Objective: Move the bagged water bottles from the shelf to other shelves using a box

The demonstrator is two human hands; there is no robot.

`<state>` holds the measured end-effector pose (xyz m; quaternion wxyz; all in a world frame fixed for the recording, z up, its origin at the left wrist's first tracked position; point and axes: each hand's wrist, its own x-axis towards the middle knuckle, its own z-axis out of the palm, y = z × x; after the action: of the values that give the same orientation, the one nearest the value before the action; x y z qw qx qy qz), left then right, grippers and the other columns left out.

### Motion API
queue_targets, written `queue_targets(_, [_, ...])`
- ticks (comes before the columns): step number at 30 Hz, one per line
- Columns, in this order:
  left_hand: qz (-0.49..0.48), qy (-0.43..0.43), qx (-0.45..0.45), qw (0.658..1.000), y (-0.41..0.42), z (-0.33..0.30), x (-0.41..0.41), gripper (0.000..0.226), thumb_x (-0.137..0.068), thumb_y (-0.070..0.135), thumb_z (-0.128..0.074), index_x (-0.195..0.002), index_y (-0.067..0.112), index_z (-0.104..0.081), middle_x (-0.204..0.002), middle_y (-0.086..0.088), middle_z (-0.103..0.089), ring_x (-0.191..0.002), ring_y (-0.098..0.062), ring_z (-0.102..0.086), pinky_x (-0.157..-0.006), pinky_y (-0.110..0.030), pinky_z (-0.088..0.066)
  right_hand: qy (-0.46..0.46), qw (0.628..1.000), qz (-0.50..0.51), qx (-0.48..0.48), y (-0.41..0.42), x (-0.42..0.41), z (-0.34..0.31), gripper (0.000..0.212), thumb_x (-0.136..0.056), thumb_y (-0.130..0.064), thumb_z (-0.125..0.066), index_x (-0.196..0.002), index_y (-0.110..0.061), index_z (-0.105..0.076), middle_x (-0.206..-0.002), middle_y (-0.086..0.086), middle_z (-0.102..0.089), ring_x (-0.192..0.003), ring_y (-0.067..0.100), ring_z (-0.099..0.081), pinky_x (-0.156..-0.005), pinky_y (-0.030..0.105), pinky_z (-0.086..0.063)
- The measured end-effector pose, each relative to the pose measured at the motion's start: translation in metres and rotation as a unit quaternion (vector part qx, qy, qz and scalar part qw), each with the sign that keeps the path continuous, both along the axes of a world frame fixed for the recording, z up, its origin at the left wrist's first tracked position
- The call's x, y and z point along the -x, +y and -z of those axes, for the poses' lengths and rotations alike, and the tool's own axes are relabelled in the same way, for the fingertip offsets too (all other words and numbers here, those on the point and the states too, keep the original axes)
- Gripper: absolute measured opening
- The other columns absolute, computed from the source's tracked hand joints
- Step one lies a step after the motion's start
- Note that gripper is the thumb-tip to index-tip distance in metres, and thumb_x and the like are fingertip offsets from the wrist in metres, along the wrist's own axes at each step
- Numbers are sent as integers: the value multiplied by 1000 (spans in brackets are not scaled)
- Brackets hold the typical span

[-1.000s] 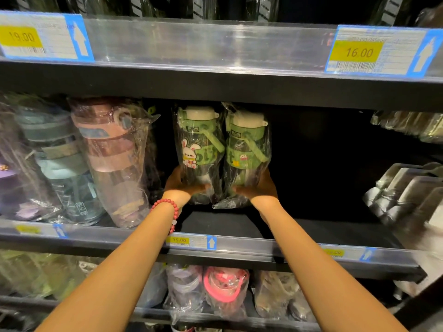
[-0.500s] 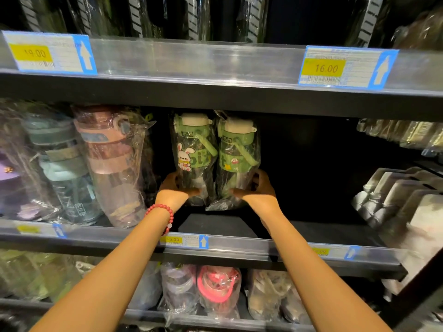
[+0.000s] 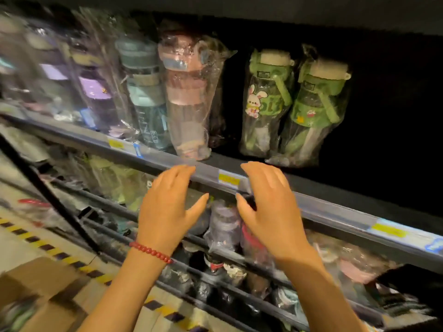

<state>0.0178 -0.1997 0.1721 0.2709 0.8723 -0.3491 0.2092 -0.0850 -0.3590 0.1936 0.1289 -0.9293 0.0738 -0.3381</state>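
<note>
Two green bagged water bottles stand side by side on the dark shelf, one with a rabbit picture and one beside it on the right. My left hand, with a red bead bracelet at the wrist, and my right hand hover empty in front of the shelf's front rail, below the bottles, fingers spread and relaxed. A cardboard box sits on the floor at the lower left, with something green inside at its edge.
To the left of the green bottles stand a pink bagged bottle, a teal one and purple ones. Lower shelves hold more bagged bottles. Yellow-black floor tape runs along the shelf base. Dark room lies right of the green bottles.
Both hands have let go of the two green bottles and pulled back off the shelf. The view has swung down and left, bringing the floor and box into sight.
</note>
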Motion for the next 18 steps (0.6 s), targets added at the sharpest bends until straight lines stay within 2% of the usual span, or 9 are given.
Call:
queue_targets(2, [-49,7,-28,998,31,21,4,52,-81,42,-66,-120,9,-57,-120,-9,-61,-108,-28,-57,-90,-39,-50,28,998,-56,12,30,-12,15,44,-78,-23,-57,-119,-6,-55,-116,11,-62,-107,32,-57,-87,39,-51])
queue_targets(5, [-121,29,-84,989,79,53,12,55,-74,39,-75,-118,9,-61,-116,-8,-63,-105,-27,-60,-86,-38,-52,92,987,-132,24,73,-32,45,47,-74,-29,-49,-115,-8,-56,-114,10,-63,-102,33,-61,-82,39,-55])
queue_targets(8, [-188,67,-110,974,128,82,20,55,-68,40,-80,-112,10,-65,-111,-8,-66,-103,-23,-60,-83,-37,-54,143,973,-179,26,120,-46,81,49,-61,-22,-62,-109,-12,-55,-106,7,-63,-98,28,-57,-72,37,-56])
queue_targets(12, [-257,172,-137,941,201,129,29,52,-66,36,-83,-108,10,-66,-108,-10,-66,-98,-31,-65,-76,-42,-56,226,949,-216,42,192,-58,128,39,-51,-15,-68,-90,-14,-67,-87,4,-66,-80,27,-64,-62,33,-55])
queue_targets(15, [-304,246,-139,910,263,154,39,51,-69,36,-82,-109,10,-65,-108,-11,-66,-94,-32,-65,-69,-39,-58,279,919,-271,69,251,-66,152,24,-62,-25,-63,-86,-20,-62,-78,0,-62,-69,22,-63,-53,31,-53])
queue_targets(18, [-356,257,-142,887,325,162,43,46,-67,39,-81,-102,12,-67,-99,-9,-68,-83,-29,-67,-59,-35,-57,304,889,-323,116,314,-83,162,24,-64,-29,-66,-87,-23,-67,-81,-4,-65,-72,19,-65,-53,28,-51])
